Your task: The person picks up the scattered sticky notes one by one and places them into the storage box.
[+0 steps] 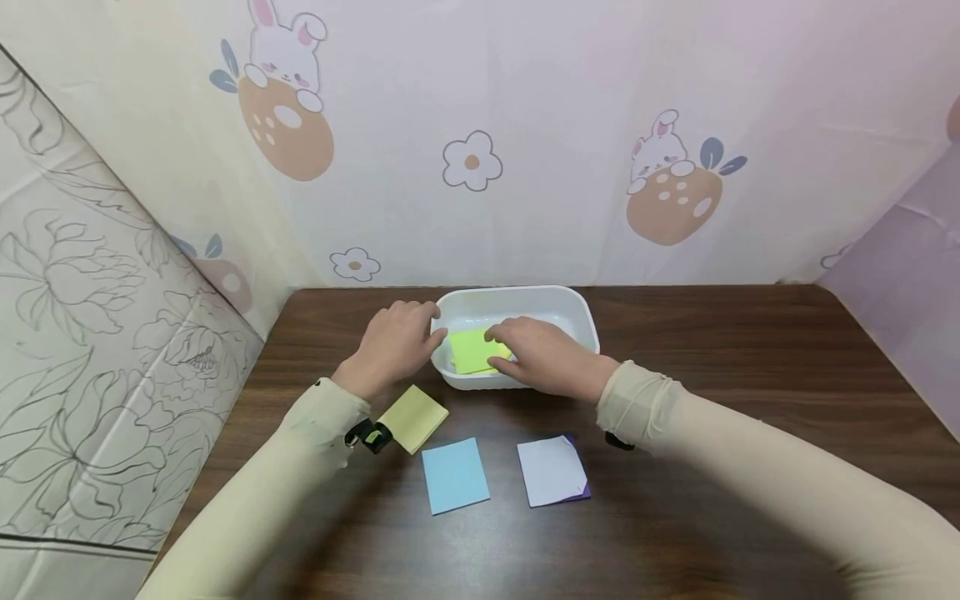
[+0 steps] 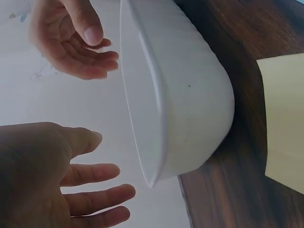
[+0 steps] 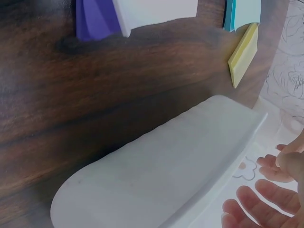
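A white plastic bin [image 1: 547, 312] stands at the back of the table with bright yellow-green sticky notes [image 1: 467, 352] lying inside. My left hand [image 1: 393, 343] hovers at the bin's left rim, fingers spread and holding nothing, as the left wrist view also shows. Over the right part of the bin is my right hand [image 1: 546, 357], its fingers loosely bent above the yellow-green notes. From the left wrist view, the right hand's fingers [image 2: 97, 61] are above the bin's rim with nothing between them. Part of the notes is hidden behind the right hand.
Between the forearms lie a pale yellow sticky-note pad [image 1: 415, 418], a light blue pad [image 1: 455, 477] and a white sheet [image 1: 552, 471] over purple notes [image 1: 585, 492]. The dark wooden table [image 1: 750, 375] ends at a patterned wall covering [image 1: 555, 167] behind the bin.
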The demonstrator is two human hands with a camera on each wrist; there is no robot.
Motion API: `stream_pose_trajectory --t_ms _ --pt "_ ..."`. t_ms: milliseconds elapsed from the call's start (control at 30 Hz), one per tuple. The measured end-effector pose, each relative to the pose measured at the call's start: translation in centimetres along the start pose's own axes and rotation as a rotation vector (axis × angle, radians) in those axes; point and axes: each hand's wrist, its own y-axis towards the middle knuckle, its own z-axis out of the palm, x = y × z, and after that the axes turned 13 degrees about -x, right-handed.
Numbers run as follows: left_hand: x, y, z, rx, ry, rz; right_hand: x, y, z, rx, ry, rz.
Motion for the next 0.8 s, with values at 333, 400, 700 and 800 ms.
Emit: stream_pose_trajectory --t_ms 333,400,700,800 --pt "1.2 -1.0 0.2 0.017 -0.007 -0.014 0.6 -0.1 0.6 -0.014 0.001 -0.042" --pt "1.3 -1.3 0.3 0.009 -0.005 -0.009 0.8 -0.1 0.6 -0.014 0.007 -0.052" --pt "1.8 -3.1 0.7 0.02 0.006 -0.017 2.0 -0.4 0.8 -0.025 0.023 -0.105" --pt "2.1 -3.6 0.9 0.024 0.019 -0.023 2.4 -0.5 1.0 -0.024 0.027 -0.12"
